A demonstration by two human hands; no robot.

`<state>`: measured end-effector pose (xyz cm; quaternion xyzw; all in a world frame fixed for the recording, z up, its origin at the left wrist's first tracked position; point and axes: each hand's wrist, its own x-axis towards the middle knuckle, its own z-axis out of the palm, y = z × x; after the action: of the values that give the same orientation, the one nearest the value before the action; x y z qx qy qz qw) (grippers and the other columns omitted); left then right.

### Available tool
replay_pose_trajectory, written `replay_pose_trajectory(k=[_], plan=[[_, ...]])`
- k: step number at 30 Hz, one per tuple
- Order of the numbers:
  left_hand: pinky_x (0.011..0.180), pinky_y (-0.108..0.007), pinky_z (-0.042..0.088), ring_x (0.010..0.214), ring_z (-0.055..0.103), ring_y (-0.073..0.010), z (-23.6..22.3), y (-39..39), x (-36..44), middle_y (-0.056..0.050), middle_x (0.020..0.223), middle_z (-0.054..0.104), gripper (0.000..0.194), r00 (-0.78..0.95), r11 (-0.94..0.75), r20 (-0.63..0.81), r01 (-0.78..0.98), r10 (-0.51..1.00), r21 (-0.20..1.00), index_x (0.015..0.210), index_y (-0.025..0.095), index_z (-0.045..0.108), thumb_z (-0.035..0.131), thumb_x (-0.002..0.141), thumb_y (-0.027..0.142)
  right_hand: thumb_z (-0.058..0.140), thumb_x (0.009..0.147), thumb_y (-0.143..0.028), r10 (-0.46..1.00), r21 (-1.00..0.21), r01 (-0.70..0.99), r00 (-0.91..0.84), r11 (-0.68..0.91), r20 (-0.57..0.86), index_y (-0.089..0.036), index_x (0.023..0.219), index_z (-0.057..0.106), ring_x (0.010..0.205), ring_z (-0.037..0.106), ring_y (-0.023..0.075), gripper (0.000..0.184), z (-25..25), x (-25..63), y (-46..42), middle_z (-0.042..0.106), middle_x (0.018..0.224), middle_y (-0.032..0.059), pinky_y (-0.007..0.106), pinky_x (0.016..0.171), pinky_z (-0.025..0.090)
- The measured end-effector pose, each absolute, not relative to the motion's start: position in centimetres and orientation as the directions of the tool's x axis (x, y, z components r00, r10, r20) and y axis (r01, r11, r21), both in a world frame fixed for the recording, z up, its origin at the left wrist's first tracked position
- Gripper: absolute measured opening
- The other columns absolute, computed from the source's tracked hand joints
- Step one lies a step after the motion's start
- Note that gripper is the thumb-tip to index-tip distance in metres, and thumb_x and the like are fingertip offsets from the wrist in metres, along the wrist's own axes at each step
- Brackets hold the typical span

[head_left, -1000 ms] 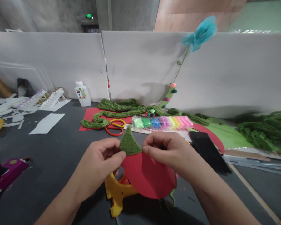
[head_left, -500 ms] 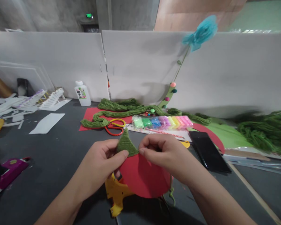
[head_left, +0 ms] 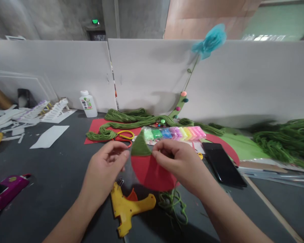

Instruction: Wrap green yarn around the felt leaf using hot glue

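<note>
A round red card piece [head_left: 152,172] hangs tilted above the dark table, its pointed top corner covered in wound green yarn [head_left: 140,145]. The thumb and forefinger of my right hand [head_left: 177,158] pinch it at the right edge, where the green meets the red. My left hand [head_left: 105,168] is just left of the piece, apart from it, fingers loosely curled and holding nothing I can see. Below the card lies a yellow glue gun [head_left: 126,209] with an orange trigger. Loose green yarn [head_left: 173,206] trails under my right hand.
Behind my hands are scissors [head_left: 125,135], packed coloured clay [head_left: 177,132] and green yarn skeins [head_left: 131,114]. A black phone [head_left: 223,163] lies right. A white bottle [head_left: 88,104] stands near the partition [head_left: 142,74]. A purple tool [head_left: 11,192] is at left.
My left hand has let go of the green corner and moved slightly left. The card piece has turned and risen in my right hand, uncovering more of the glue gun and trailing yarn.
</note>
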<state>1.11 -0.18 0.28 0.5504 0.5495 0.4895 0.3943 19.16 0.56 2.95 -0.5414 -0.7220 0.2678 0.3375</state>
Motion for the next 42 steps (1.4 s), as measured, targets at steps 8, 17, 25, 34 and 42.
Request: replay_pose_trajectory(k=[8,17,25,34,42], plan=[[0.050,-0.022,0.042,0.047,0.053,-0.0115,0.4,-2.2,3.0,0.003,0.058,0.060,0.013,-0.057,-0.227,0.262,0.350,0.963,0.909,0.072,0.022,0.067,0.059,0.078,0.030,0.045,0.085,-0.014,0.571,0.071,0.869,-0.381,0.489,0.727,-0.017,0.066,0.057,0.049,0.045,0.0125,0.022,0.4,17.9,-0.5,0.053,0.053,-0.0003,0.027,0.049,0.024],[0.044,-0.021,0.038,0.041,0.047,-0.0099,0.5,-1.4,2.7,0.006,0.045,0.051,0.025,0.012,0.011,-0.013,0.098,1.000,0.995,0.057,0.019,0.055,0.059,0.078,0.034,0.033,0.092,-0.015,0.426,0.211,0.761,-0.543,0.613,0.724,-0.014,0.079,0.060,0.047,0.041,0.0150,0.030,-0.5,16.6,-1.3,0.053,0.052,0.0006,0.030,0.046,0.022],[0.049,-0.020,0.037,0.046,0.045,-0.0078,-1.1,-0.7,3.4,0.006,0.051,0.051,0.017,-0.022,0.093,-0.105,-0.311,0.994,0.946,0.060,0.016,0.056,0.063,0.074,0.023,0.038,0.085,-0.006,0.456,0.266,0.781,-0.565,0.566,0.687,-0.003,0.099,0.062,0.051,0.051,0.0185,0.027,-1.1,15.9,-1.6,0.061,0.060,0.0057,0.031,0.042,0.032],[0.046,-0.020,0.035,0.045,0.045,-0.0074,-1.4,0.5,2.4,0.007,0.047,0.051,0.022,-0.378,-0.155,0.076,-0.182,0.923,0.971,0.053,0.016,0.054,0.063,0.073,0.019,0.046,0.081,-0.005,0.873,-0.756,0.457,-0.372,0.468,0.315,-0.019,0.133,0.030,0.075,0.063,0.0138,0.057,-2.1,13.6,-2.5,0.067,0.095,0.0045,0.022,0.062,0.049],[0.040,-0.021,0.032,0.042,0.046,-0.0083,-1.5,2.6,-0.9,0.004,0.050,0.057,0.012,-0.583,-0.330,0.324,0.099,0.745,0.939,0.061,0.017,0.061,0.063,0.071,0.022,0.059,0.076,-0.023,0.809,-0.816,0.533,-0.568,0.223,-0.150,-0.025,0.118,0.054,0.059,0.052,0.0113,0.043,2.2,17.0,-2.3,0.061,0.073,-0.0020,0.019,0.050,0.036]])
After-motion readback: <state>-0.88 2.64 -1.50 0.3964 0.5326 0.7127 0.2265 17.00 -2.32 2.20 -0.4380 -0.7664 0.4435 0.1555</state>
